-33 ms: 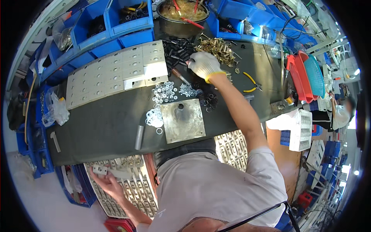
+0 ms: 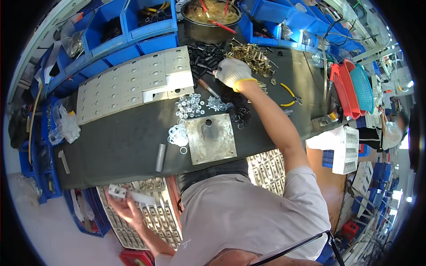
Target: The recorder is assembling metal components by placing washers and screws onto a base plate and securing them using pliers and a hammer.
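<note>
1. Work in hand, as judged: assembling hardware onto small white metal brackets. The right hand (image 2: 231, 72), in a white glove with a yellow cuff, reaches across the dark bench (image 2: 115, 142) to the black screws (image 2: 205, 56); whether its fingers have closed on one cannot be told.
2. The left hand (image 2: 126, 207), bare, is down beside the bench edge, fingers clenched around a white bracket (image 2: 119, 191), held over a low crate of stacked brackets (image 2: 155, 217).
3. Progress, as judged: early to middle. Rows of flat grey plates (image 2: 128, 84) lie on the bench; the crates below look well filled, but finished and unfinished pieces cannot be told apart.
4. The held bracket: small, pale, angular, with a hole or two; fine detail too small to read.
5. Stock near the reaching hand: brass fittings (image 2: 250, 55), silver washers (image 2: 191, 105), white rings (image 2: 178, 134), black washers (image 2: 242, 116).
6. Also present: square steel plate (image 2: 211, 138) with a central boss, grey tube (image 2: 160, 157), yellow-handled pliers (image 2: 289, 94), blue bins (image 2: 148, 29).
</note>
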